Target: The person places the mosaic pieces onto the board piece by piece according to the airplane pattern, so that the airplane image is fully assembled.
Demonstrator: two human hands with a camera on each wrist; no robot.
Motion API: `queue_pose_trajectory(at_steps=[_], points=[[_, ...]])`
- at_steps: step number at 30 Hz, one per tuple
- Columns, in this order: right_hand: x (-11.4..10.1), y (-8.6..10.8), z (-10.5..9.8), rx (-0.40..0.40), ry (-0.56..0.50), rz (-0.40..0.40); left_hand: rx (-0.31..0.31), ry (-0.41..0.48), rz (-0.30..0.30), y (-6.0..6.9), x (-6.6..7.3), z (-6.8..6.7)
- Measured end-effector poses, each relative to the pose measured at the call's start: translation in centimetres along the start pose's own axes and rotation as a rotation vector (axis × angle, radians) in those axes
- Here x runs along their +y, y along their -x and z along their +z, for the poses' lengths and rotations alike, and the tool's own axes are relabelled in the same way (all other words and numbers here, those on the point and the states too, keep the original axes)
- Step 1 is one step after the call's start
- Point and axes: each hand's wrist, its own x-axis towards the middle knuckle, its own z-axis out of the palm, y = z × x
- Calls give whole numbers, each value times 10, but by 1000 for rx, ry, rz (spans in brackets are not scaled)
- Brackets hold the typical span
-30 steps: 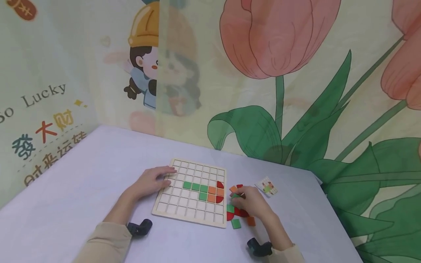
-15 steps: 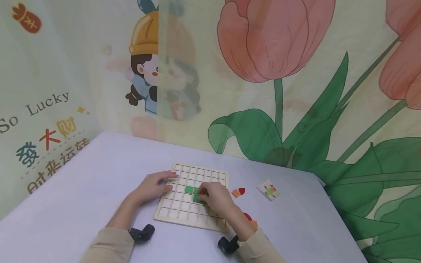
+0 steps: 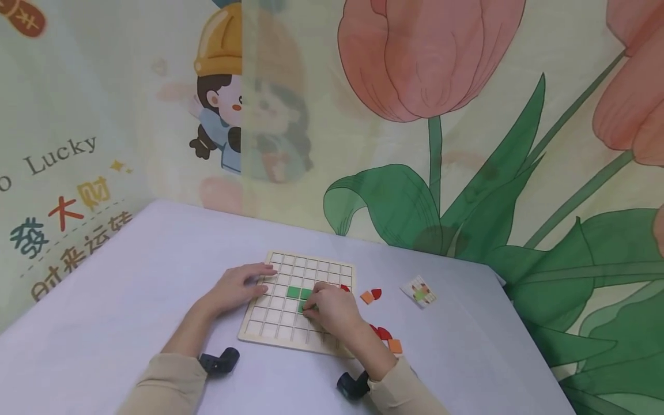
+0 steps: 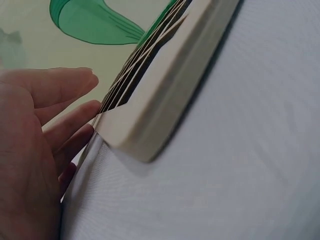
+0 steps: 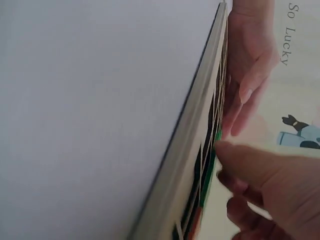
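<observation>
tulip-printed cloth (image 3: 430,63) fills the upper right of the frame, above a white-covered table (image 3: 150,276), and now to the hands! right hand (image 3: 334,311), lower centre, has fingers bent and seems to be pinching a green square tile (image 3: 301,306) at its cell in the wooden grid board (image 3: 270,330). left hand (image 3: 237,290) lies relaxed, fingers loose over the board's left edge; whether it presses is hard to tell. that's one danger: with a light hold, a firm push could slide the board. another: a slightly skewed tile might catch on a thin divider, or nudge the green neighbours (image 3: 293,292) just above it. further right, the forearm passes close to the loose red pieces (image 3: 384,333) and orange square (image 3: 395,346); a low sleeve (image 3: 410,392) could sweep them. beyond, right of centre, the small pattern card (image 3: 419,291) lies tilted, so misreading a cell looks possible too.
</observation>
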Motion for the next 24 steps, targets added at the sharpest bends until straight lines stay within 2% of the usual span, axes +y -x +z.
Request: queue_pose_trajectory(at_steps=[3, 6, 9, 12, 14, 17, 24], points=[[15, 11, -5, 1, -46, 3, 4, 6, 4, 0, 0, 3], [40, 28, -14, -22, -100, 105, 0, 2, 8, 0, 1, 5], [64, 48, -20, -125, -122, 248, -3, -5, 13, 0, 3, 4], [79, 60, -22, -223, -146, 308, 11, -12, 16, 0, 4, 0], [82, 63, -20, -243, -182, 317, 22, -8, 16, 1, 3, -2], [81, 63, -17, -220, -242, 340, 20, 3, 12, 1, 2, -2], [72, 56, -14, -211, -289, 413, 10, 4, 18, 1, 1, -3]])
